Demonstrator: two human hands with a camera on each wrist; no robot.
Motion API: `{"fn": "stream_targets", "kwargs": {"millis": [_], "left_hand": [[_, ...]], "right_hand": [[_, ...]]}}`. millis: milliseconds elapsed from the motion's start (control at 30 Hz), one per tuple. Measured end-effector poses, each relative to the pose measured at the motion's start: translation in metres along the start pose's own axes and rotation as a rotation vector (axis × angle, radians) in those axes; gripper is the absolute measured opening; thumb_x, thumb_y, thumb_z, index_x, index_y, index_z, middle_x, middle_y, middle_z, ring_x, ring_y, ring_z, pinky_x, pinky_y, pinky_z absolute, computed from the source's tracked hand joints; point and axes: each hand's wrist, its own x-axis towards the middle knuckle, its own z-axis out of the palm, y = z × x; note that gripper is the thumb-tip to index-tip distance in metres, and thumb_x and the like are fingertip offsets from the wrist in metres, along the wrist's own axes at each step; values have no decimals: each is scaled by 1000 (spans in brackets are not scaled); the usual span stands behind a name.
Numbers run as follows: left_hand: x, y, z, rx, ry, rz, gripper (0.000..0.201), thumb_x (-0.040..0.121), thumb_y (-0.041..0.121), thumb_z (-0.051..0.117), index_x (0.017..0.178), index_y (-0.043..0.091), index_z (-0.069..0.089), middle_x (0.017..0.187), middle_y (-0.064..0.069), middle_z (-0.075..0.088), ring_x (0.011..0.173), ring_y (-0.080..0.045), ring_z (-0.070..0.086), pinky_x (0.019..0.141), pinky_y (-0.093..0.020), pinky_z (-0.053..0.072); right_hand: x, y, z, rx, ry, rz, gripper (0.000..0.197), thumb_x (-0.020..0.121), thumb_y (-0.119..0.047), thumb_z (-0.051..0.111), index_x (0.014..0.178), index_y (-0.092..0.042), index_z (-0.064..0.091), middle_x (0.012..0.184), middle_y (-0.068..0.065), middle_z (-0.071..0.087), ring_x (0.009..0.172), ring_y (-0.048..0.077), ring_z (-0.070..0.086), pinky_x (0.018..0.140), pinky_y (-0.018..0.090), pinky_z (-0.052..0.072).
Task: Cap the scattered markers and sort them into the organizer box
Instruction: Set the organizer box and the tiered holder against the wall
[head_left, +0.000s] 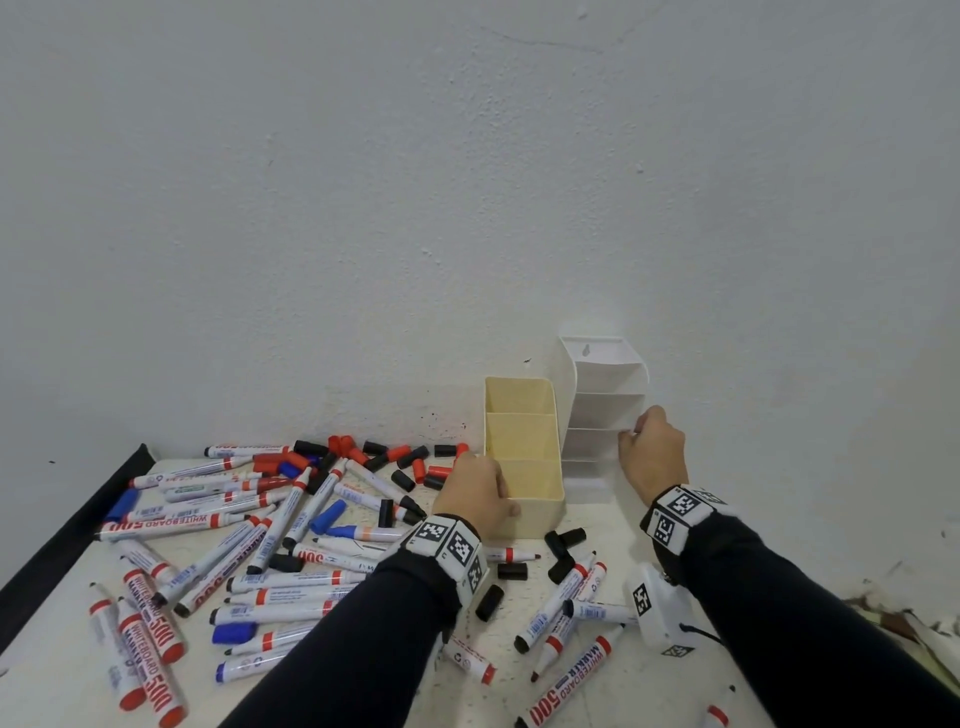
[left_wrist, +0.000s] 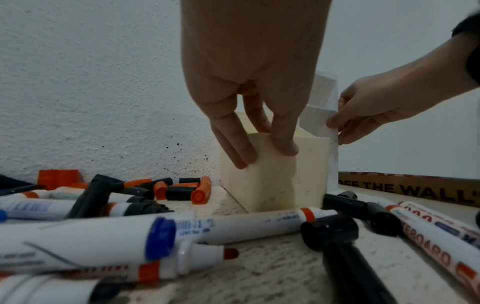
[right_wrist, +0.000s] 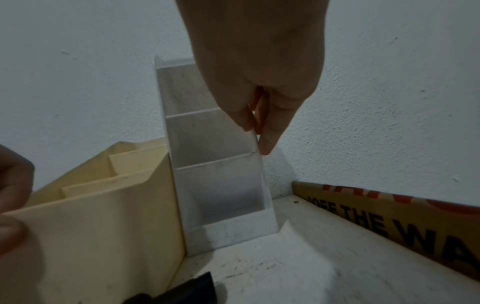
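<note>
Two empty stepped organizer boxes stand against the wall, a cream one (head_left: 524, 457) and a taller white one (head_left: 602, 405) touching its right side. My left hand (head_left: 498, 499) grips the cream box (left_wrist: 272, 181) at its near left corner, fingers (left_wrist: 241, 152) down the side wall. My right hand (head_left: 631, 434) pinches the right wall of the white box (right_wrist: 215, 164), fingertips (right_wrist: 267, 144) on its edge. Several uncapped whiteboard markers (head_left: 270, 519) and loose red, black and blue caps (head_left: 410, 467) lie scattered left of the boxes and in front of them.
More markers (head_left: 566, 597) and black caps (head_left: 563, 545) lie just in front of the boxes, under my forearms. A black border (head_left: 67, 525) runs along the table's left edge. A brown printed cardboard piece (right_wrist: 389, 216) lies along the wall to the right.
</note>
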Motion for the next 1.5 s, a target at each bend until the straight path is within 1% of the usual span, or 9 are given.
{"fn": "stream_targets", "kwargs": {"millis": [167, 433, 567, 933, 1167, 1333, 1400, 1467, 1500], "left_hand": [[1, 1, 3, 27, 18, 1, 38, 81, 26, 70, 109, 5, 57, 118, -9, 48, 103, -21, 53, 95, -30, 47], [-2, 0, 7, -1, 40, -2, 32, 83, 23, 69, 106, 6, 54, 121, -8, 43, 97, -18, 48, 96, -30, 46], [-3, -1, 10, 17, 65, -14, 38, 86, 24, 63, 117, 3, 51, 127, -8, 40, 109, -22, 51, 96, -30, 44], [0, -5, 15, -22, 38, -24, 36, 85, 25, 65, 112, 5, 53, 126, -7, 38, 109, -22, 50, 98, -32, 44], [-2, -10, 11, -125, 12, -26, 25, 80, 21, 70, 87, 13, 47, 116, -5, 42, 89, -14, 44, 86, -24, 42], [-16, -3, 9, -119, 44, -8, 34, 85, -2, 50, 115, 9, 40, 128, -15, 42, 99, -22, 48, 87, -28, 45], [-31, 3, 11, 24, 93, -13, 43, 87, 3, 48, 127, 11, 34, 133, -16, 35, 113, -29, 46, 93, -36, 45], [-50, 12, 17, 224, 160, 46, 38, 89, 15, 48, 126, 13, 37, 130, -13, 38, 117, -28, 43, 93, -35, 45], [-60, 18, 21, 269, 148, 100, 33, 90, 21, 48, 122, 13, 43, 125, -10, 43, 113, -26, 46, 91, -33, 47]], "right_hand": [[3, 1, 0, 44, -24, 72, 11, 91, -5, 51, 85, -6, 41, 75, 6, 45, 74, 27, 50, 66, 35, 44], [9, 5, -6, 61, -76, 93, 9, 86, -6, 58, 82, -5, 50, 83, 14, 54, 78, 22, 49, 70, 25, 35], [3, 3, 1, -15, -16, 29, 10, 90, -4, 49, 82, -5, 43, 81, 15, 48, 75, 24, 45, 66, 29, 33], [9, 10, 13, -55, 89, 55, 14, 90, -1, 44, 99, 9, 49, 96, 32, 58, 85, 43, 57, 65, 38, 41], [6, 8, 0, -59, -89, 145, 28, 92, -12, 50, 110, 10, 48, 111, 30, 55, 97, 38, 53, 74, 33, 38], [-13, 10, -19, -252, -284, 158, 25, 93, -13, 45, 108, 3, 57, 109, 25, 62, 104, 38, 57, 85, 37, 47], [-27, 12, -25, -269, -377, 127, 25, 93, -14, 42, 106, -1, 58, 102, 19, 65, 87, 33, 63, 68, 34, 54], [-44, 11, -30, -238, -484, 97, 16, 92, -16, 46, 93, -5, 58, 91, 7, 63, 65, 21, 59, 44, 18, 41], [-53, 9, -34, -233, -551, 92, 11, 91, -16, 50, 87, -9, 58, 86, 2, 62, 59, 14, 56, 42, 15, 36]]}}
